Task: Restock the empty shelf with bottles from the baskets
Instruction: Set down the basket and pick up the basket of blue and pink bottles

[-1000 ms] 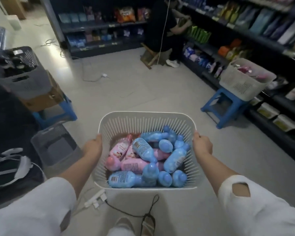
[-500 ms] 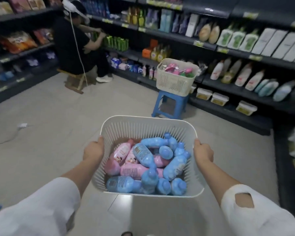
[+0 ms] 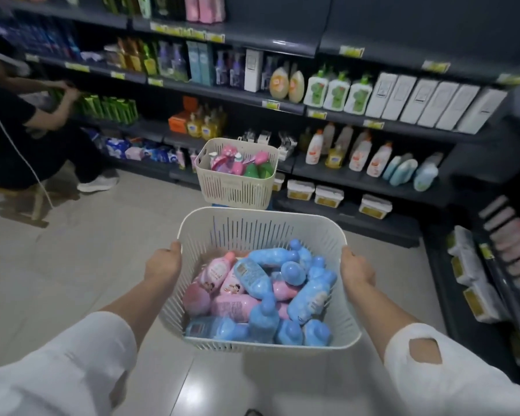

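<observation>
Head view: left hand and right hand each gripped a side rim of the white slotted plastic basket, pink and blue plastic bottles heaped inside. Ahead, a cream slotted basket stood before the dark stocked shelves

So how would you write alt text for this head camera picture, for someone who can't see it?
The left hand and right hand grip the sides of a white basket full of blue and pink bottles, facing stocked dark shelves. A second basket stands ahead by the shelves; another person sits at far left.
</observation>
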A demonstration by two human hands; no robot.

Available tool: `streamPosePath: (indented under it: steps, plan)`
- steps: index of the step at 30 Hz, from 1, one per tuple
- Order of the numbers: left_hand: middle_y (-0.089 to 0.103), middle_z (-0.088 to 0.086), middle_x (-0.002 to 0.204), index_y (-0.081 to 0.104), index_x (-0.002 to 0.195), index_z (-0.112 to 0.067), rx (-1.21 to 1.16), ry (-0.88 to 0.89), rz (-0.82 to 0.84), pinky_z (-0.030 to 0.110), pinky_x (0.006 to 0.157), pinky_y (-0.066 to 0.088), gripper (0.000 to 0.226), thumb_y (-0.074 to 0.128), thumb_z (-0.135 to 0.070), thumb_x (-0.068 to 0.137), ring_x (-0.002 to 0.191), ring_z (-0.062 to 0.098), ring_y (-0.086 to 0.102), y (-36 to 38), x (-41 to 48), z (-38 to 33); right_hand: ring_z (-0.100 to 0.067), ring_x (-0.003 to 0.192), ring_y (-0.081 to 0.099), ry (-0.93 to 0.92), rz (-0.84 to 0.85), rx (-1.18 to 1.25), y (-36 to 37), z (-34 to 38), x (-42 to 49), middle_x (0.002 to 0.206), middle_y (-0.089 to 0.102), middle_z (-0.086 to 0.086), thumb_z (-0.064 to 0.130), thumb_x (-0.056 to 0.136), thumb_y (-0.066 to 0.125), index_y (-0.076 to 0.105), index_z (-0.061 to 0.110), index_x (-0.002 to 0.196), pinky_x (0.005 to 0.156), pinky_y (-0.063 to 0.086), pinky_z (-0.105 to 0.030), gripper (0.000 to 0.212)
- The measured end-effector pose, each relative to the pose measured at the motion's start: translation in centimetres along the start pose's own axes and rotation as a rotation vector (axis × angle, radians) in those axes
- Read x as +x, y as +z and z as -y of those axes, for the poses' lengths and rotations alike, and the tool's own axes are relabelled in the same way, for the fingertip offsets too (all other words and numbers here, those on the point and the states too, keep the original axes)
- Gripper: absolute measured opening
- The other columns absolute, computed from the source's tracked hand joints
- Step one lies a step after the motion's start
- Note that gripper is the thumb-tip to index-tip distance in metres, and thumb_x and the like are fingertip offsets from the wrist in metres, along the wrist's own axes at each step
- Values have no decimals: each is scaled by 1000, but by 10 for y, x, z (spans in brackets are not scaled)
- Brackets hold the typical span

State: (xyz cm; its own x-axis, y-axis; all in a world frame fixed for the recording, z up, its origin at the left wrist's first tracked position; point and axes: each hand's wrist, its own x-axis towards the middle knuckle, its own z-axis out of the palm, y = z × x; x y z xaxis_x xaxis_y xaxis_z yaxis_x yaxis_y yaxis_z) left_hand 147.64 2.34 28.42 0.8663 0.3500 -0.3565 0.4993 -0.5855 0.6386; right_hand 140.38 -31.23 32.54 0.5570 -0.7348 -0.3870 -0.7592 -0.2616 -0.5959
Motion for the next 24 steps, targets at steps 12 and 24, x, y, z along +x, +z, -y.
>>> streamPosePath:
  steps: [12,24]
  plan:
    - [62,34,108,62,104,10,-56,77,91,51,89,51,71,29,-52,95,101,48,60,62,170,-196,-41,117,51,51,-100,70,-5,154,178,128,54,-27,42,99,36,53,-3,126,94,41,-39,55]
    - [61,35,109,61,104,10,-136,9,14,57,90,49,73,34,-57,89,103,51,58,66,316,-323,-39,116,52,-32,-17,3,26,323,316,128,54,-25,43,99,32,53,-1,127,91,42,-38,56]
